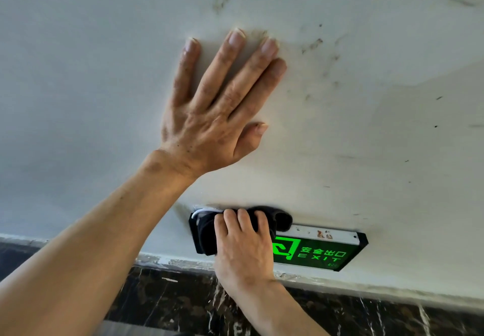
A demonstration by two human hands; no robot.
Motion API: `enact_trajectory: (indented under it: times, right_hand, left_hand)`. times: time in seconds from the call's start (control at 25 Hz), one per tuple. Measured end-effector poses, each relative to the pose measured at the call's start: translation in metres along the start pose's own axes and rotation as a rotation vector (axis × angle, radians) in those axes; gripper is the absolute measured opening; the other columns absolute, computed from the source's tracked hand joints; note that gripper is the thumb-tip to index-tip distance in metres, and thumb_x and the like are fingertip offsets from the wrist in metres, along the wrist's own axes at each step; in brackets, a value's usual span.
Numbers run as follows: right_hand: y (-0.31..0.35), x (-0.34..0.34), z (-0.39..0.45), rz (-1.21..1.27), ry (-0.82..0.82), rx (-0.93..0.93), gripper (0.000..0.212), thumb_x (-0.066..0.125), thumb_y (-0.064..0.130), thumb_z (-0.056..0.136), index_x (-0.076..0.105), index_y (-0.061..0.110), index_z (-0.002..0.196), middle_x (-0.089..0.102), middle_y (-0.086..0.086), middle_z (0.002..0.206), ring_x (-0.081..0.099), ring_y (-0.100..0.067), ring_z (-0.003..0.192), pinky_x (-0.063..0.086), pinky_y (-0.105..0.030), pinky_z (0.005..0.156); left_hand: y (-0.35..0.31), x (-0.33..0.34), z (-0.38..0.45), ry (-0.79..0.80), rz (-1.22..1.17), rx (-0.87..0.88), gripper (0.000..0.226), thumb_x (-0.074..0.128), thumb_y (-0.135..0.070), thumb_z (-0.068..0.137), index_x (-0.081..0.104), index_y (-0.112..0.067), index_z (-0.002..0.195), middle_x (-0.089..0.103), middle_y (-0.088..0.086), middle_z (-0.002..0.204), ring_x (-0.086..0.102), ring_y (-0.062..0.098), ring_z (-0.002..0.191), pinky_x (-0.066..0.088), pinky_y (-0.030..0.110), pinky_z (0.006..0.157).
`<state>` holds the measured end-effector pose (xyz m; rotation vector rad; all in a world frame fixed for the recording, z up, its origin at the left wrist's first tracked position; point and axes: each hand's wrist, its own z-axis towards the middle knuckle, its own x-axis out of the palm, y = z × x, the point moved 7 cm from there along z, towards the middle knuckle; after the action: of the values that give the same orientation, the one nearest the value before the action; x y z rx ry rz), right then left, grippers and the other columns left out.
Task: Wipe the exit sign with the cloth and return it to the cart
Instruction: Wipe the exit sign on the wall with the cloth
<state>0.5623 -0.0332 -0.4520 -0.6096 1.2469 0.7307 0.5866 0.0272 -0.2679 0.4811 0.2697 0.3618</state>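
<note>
A green-lit exit sign (318, 251) in a black frame is fixed low on a white wall, just above the baseboard. My right hand (243, 246) presses a dark cloth (275, 217) over the sign's left end and top edge, hiding that part. My left hand (217, 105) lies flat on the wall above the sign, fingers spread, holding nothing. No cart is in view.
The white wall (366, 126) carries dark smudges and scuff marks to the right of my left hand. A dark marble baseboard (170, 296) with white veins runs below the sign.
</note>
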Motion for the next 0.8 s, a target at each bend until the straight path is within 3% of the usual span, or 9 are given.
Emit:
enact_trajectory:
  times: [0.8]
  right_hand:
    - [-0.048, -0.003, -0.022, 0.033, -0.055, 0.017, 0.052, 0.078, 0.025, 0.055, 0.065, 0.014, 0.105, 0.065, 0.000, 0.096, 0.061, -0.025, 0.091, 0.053, -0.044, 0.085]
  left_hand:
    - [-0.002, 0.001, -0.001, -0.022, -0.011, 0.003, 0.063, 0.035, -0.042, 0.098, 0.037, -0.011, 0.154, 0.039, 0.008, 0.153, 0.029, 0.033, 0.143, 0.015, 0.056, 0.120]
